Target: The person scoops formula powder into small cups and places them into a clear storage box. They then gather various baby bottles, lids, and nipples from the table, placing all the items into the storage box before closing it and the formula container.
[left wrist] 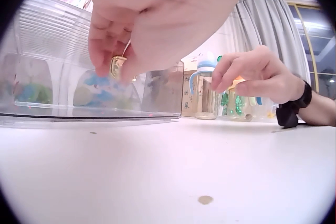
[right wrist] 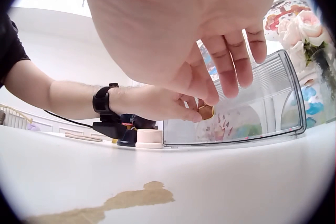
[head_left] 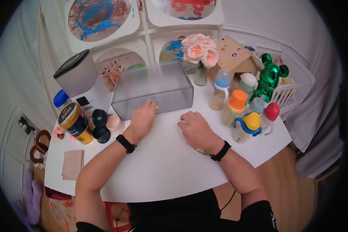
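A clear grey plastic drawer box (head_left: 152, 87) with a ribbed top sits at the back middle of the white table (head_left: 154, 166). On its front is a small gold-rimmed knob (right wrist: 207, 112), partly covered by fingers. My left hand (head_left: 142, 119) pinches this knob between thumb and fingers, as both wrist views show. To the right, my right hand (head_left: 197, 129) hovers low over the table in front of the box, its fingers loosely bent and holding nothing. Through the clear front of the box (left wrist: 47, 85) I see only painted shapes behind it.
Several baby bottles and cups (head_left: 241, 129) crowd the right side, with a shiny green bear figure (head_left: 268, 77) behind. Pink roses in a vase (head_left: 200, 75) stand behind the box. A yellow-lidded jar (head_left: 76, 123), dark round containers (head_left: 101, 133) and a folded cloth (head_left: 72, 164) lie left.
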{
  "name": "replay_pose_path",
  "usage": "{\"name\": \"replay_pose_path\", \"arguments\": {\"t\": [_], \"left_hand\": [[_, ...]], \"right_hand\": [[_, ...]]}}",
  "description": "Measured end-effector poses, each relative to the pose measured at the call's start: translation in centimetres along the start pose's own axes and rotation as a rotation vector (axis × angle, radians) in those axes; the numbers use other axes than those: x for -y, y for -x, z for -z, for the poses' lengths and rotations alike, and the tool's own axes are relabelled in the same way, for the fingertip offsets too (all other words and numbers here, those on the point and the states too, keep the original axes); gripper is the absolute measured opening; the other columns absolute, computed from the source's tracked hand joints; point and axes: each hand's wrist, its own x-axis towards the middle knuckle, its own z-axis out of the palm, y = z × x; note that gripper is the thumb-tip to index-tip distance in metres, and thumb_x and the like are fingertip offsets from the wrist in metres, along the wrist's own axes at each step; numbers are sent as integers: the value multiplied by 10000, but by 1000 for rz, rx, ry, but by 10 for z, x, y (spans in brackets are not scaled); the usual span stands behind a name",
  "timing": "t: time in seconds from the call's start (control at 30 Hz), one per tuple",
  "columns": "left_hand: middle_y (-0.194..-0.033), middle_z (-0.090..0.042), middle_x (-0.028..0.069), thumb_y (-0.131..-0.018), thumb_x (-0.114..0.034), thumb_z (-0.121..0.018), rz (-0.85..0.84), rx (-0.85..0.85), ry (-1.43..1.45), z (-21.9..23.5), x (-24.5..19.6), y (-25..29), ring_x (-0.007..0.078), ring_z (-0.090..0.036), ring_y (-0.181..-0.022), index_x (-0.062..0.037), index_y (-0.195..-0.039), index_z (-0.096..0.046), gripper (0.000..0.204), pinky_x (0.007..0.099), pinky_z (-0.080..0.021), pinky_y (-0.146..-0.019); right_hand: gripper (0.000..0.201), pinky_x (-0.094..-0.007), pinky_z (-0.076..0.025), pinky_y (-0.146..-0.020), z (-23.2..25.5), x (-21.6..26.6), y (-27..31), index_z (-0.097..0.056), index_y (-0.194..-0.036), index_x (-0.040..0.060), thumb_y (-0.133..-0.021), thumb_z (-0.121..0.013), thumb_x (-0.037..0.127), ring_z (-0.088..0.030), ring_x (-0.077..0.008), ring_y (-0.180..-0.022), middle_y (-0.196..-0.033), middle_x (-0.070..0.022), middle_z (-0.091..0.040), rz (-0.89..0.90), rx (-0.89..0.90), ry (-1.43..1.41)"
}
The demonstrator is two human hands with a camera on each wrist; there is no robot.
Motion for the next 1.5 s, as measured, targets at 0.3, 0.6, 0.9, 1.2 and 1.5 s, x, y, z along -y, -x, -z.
{"name": "replay_pose_path", "arguments": {"t": [0.3, 0.6, 0.9, 1.2, 1.5], "left_hand": [[-1047, -594, 171, -883, 21, -610, -70, -58, 63, -8, -1, -11, 384, -674, -947, -25, -1060, -574, 186, 481, -584, -783], [-1016, -576, 171, -905, 33, -618, -115, -29, 131, 4, -23, -2, 397, -652, -920, -7, -1081, -588, 182, 482, -548, -760], [-994, -582, 170, -887, 22, -633, -141, 86, 123, 37, -56, 26, 373, -669, -903, 11, -1079, -606, 194, 459, -563, -746], [-1076, -677, 164, -863, -9, -723, -251, 168, 168, 97, -55, 33, 382, -698, -974, 2, -1113, -695, 252, 436, -588, -809], [-982, -762, 193, -886, -86, -805, -17, 446, -130, 122, 30, -45, 380, -737, -972, -21, -1080, -729, 219, 464, -581, -848]], "right_hand": [[118, -386, -473, -867, 1, -5, 0, -704, -885, 24, -778, -687, -22, -597, -279, -984, -977, -99, -640, -24, 8, 29], [225, -408, -469, -876, 3, -6, 0, -722, -1015, 10, -793, -699, -22, -602, -296, -1014, -1021, -116, -642, -27, -82, 50], [373, -436, -461, -895, 24, 8, -6, -691, -1154, 19, -810, -806, 106, -596, -325, -1038, -1109, -131, -628, -63, -272, -39], [527, -482, -418, -998, 23, 11, -9, -656, -1208, 21, -765, -874, 203, -579, -331, -1135, -1144, -129, -609, -55, -188, 31], [549, -435, -426, -979, 5, -1, -12, -641, -1198, 43, -710, -888, 92, -574, -299, -1034, -1028, -91, -581, -59, -203, 18]]}}
